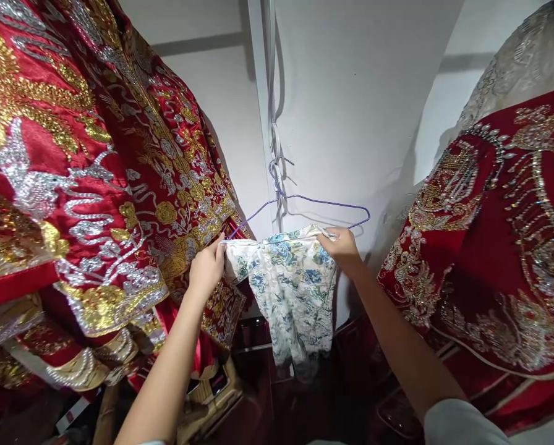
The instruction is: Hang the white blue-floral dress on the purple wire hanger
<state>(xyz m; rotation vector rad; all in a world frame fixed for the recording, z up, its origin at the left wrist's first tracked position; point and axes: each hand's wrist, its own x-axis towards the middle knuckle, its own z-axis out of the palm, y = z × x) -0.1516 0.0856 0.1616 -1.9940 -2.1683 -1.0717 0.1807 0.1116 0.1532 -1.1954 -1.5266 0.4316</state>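
Pale wall [342, 111] stands behind everything, dim towards the bottom, where details are hard to read. Taking the garment [295, 284] as the clock's centre, the left hand [206, 266] is at 9 o'clock and the right hand [344, 248] at 2 o'clock. Each pinches an end of its top edge between thumb and fingers; the cloth hangs between them in loose folds, blue and green print on white.

It looks light, soft and limp, likely to crease rather than break; probably not slippery. Both ends of the firmer top edge seem the best hold, since the lower cloth would just sag.

Just above, at 12 o'clock, is a purple wire hanger [323, 201]; whether the left fingers touch it too, I cannot tell. Farther out, a red embroidered jacket [166, 136] hangs at 10 o'clock, pearl-strapped shoes [77, 369] sit at 8, a beaded red dress [490, 272] at 3, and a white gown [522, 74] at 2.
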